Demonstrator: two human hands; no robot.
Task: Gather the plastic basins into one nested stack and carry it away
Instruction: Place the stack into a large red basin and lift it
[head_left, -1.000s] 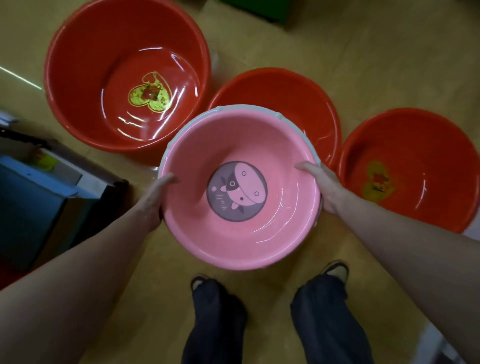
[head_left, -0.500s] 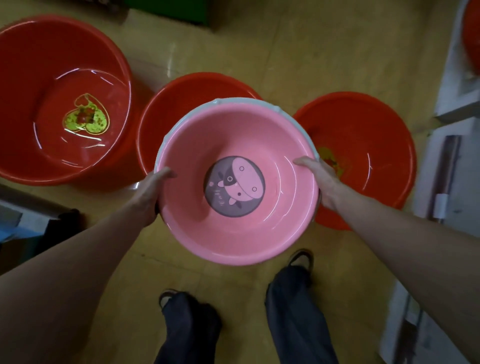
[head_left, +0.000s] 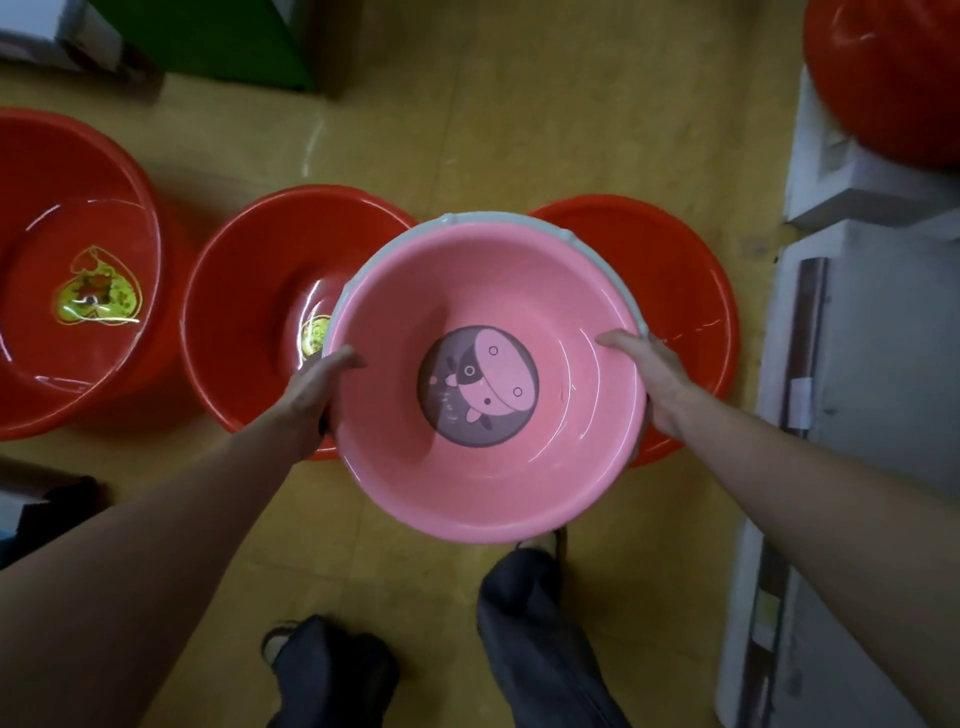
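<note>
Pink basin at centre of frame, lifted clear of the yellow floor, cartoon sticker on its bottom. Nested inside a pale outer basin, only a thin rim of that one showing along the upper left edge. Left hand clamped on the left rim, thumb hooked over into the pink interior, remaining fingers hidden beneath. Right hand clamped on the right rim likewise, thumb inside, other fingers out of sight under the wall. Held directly above two red basins on the floor: middle red basin left of centre, partly covered, a yellow decal peeking out at the pink rim; right red basin just right of centre, mostly covered. Large red basin at the left edge, heart decal inside, just beside the middle one. Another red basin in the upper right corner, sitting on grey-white shelving. Dark trousers and shoes along the bottom of frame.
</note>
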